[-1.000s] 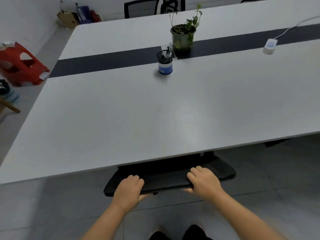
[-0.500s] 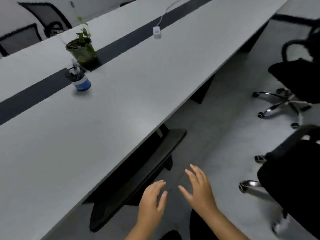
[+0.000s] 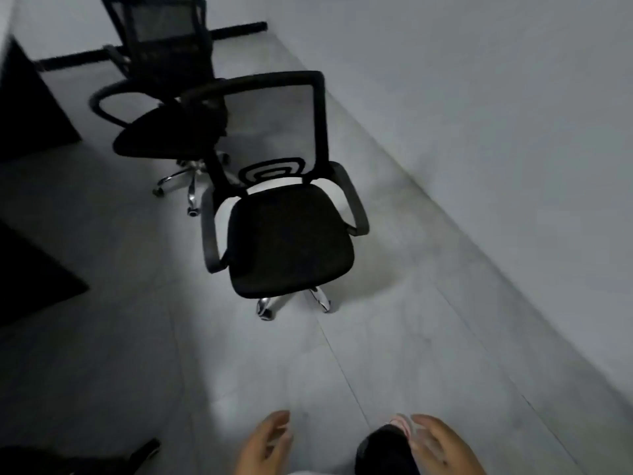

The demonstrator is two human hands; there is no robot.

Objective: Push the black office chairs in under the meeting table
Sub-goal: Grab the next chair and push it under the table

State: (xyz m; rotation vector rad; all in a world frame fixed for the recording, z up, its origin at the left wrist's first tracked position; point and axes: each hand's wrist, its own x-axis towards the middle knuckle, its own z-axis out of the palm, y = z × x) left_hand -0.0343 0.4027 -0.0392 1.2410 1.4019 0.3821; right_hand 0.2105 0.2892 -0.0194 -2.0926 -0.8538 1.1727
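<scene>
My single head view looks steeply down and forward at grey floor (image 3: 394, 337). Fingers (image 3: 279, 426) enter at the bottom edge, close to the lens; the nearest chair (image 3: 291, 241) stands beyond them, wall (image 3: 479, 97) at right.

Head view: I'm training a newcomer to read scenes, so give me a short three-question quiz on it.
1. True or false: the left hand holds the nearest chair.
2. How many office chairs are visible?
3. The nearest chair's seat faces: A) the person B) the wall C) away from the person

Key:
1. False; both it and the right hand are empty, well short of that chair.
2. Three: also the middle chair and far chair.
3. A
</scene>
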